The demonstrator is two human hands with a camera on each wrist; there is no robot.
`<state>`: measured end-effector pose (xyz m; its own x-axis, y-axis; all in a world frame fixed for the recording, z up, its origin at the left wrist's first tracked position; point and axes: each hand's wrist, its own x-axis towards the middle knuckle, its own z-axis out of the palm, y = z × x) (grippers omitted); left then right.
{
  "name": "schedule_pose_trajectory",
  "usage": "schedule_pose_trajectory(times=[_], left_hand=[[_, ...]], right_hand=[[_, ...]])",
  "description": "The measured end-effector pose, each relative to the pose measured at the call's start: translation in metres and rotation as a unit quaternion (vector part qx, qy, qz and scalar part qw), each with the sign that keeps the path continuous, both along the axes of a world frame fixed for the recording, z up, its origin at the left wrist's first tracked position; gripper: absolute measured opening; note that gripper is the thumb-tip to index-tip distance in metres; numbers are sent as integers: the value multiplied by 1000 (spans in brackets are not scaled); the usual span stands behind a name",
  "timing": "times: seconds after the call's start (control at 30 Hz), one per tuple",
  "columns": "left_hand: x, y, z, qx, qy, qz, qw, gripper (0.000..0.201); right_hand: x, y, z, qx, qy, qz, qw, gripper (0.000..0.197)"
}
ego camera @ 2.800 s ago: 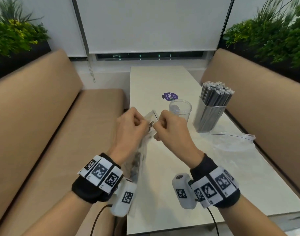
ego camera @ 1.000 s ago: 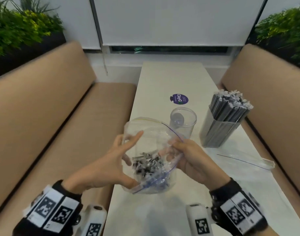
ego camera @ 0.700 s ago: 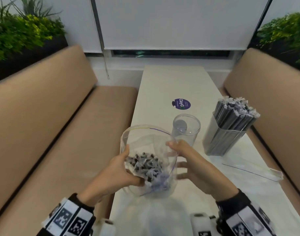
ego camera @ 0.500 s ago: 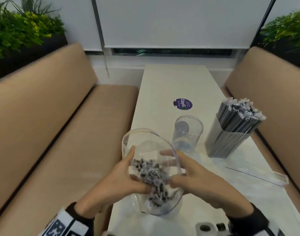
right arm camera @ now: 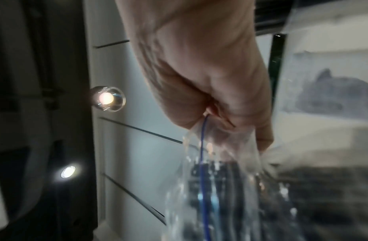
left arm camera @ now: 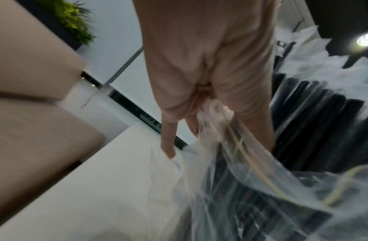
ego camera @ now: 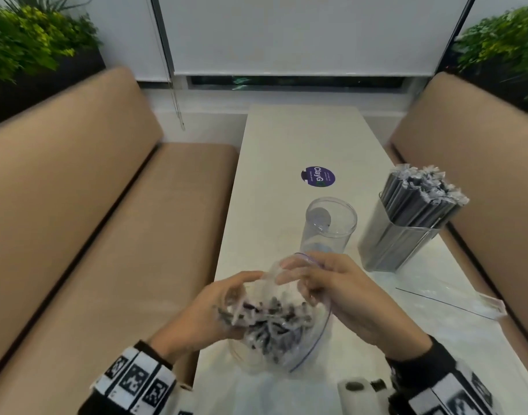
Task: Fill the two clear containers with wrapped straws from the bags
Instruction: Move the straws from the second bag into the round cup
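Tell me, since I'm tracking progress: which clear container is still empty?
The round container just beyond the hands; the square container to its right is packed with wrapped straws.

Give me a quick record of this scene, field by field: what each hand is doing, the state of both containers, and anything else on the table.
left hand: grips open straw bag at its mouth
right hand: grips bag's opposite edge
round container: no straws inside
square container: packed with wrapped straws
empty bag: flat on table, right side
sticker: purple, mid-table
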<state>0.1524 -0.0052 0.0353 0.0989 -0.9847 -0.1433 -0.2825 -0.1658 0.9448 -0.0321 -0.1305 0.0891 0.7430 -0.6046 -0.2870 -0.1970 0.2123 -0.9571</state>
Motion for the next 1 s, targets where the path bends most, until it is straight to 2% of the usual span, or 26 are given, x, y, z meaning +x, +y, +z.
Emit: schedule_pose_trajectory(times=[0.1,0.17,0.27,0.3,0.4,0.47,0.53,0.57,0.63,0.73,0.77,0.8,0.83,0.87,0.9,0.93,1.0], left_hand=[[-1,4,-5,-26,68,106,992,54],[-3,2,-3,-36,95,157,982,44],[-4,-10,-8,-67,95,217,969,29],[-4,-13,-9,-70,95,239,964,26],[-3,-23,-9,-66,86,282,953,22],[-5,-31,-9,-78,72,289,951,16],[-8,-38,-6,-91,69,287,951,12],[-10,-41,-4,-94,77,285,951,11],[-10,-44,3,-80,93,269,955,12],[0,-38,6,-7,126,177,976,18],[6,-34,6,19,154,139,978,25],[13,-28,2,40,170,98,980,42],[20,-23,-2,53,149,55,986,67],[25,-20,-6,74,95,20,993,89],[25,-17,-11,89,47,6,995,100],[21,-16,-16,96,17,-3,995,105],[7,-18,-29,105,15,-15,994,111]], right_hand=[[-17,2,4,-177,84,-56,979,31],[-23,3,-1,-257,129,-85,954,26],[-24,6,-11,-245,179,-80,950,13],[-26,6,-11,-223,192,-63,954,16],[-34,12,-6,-148,175,18,973,59],[-35,24,-2,-169,141,85,972,86],[-30,35,-8,-225,120,112,960,111],[-25,39,-13,-246,115,106,956,115],[-19,36,-26,-285,105,65,951,101],[-19,8,-46,-287,86,-60,952,72],[-21,-2,-51,-261,71,-90,958,64],[-23,-11,-56,-222,50,-108,968,58],[-23,-15,-59,-172,22,-112,978,53],[-22,-17,-62,-118,-5,-105,987,48],[-20,-17,-66,-62,-35,-92,993,42],[-18,-15,-72,-11,-58,-86,995,37],[-12,-9,-82,59,-75,-95,991,36]])
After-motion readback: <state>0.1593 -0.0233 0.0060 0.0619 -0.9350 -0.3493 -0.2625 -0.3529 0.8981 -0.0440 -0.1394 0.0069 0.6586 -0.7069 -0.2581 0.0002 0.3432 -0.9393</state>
